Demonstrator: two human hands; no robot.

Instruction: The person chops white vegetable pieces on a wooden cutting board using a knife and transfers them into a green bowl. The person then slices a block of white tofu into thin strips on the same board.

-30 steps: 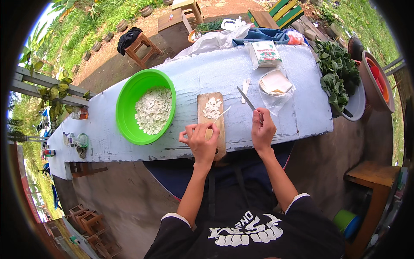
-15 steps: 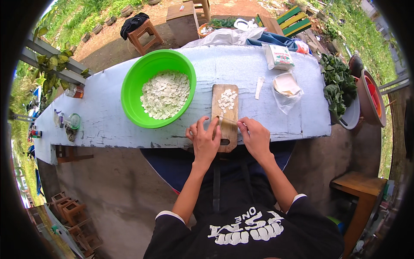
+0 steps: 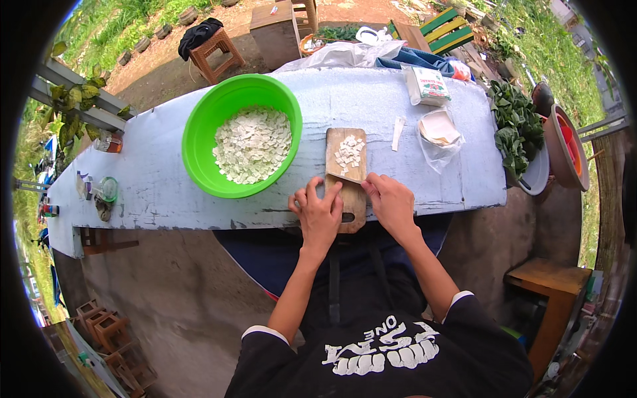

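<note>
Head view: grey metal knife point(image 3: 346, 178) is clamped by right hand point(image 3: 393, 207), apparently for control, over wooden board point(image 3: 355, 198); grip of left hand point(image 3: 318, 215) unclear

the head camera, left of a side-by-side fisheye pair, looks steeply down and forward from above the person's shirt point(image 3: 398, 375), which lies close at the lower edge. the table point(image 3: 166, 152) spans the middle, with the left hand point(image 3: 319, 211) and right hand point(image 3: 393, 204) near centre; grass point(image 3: 561, 73) is far off. straight edges bend toward the dark round rim.
</note>
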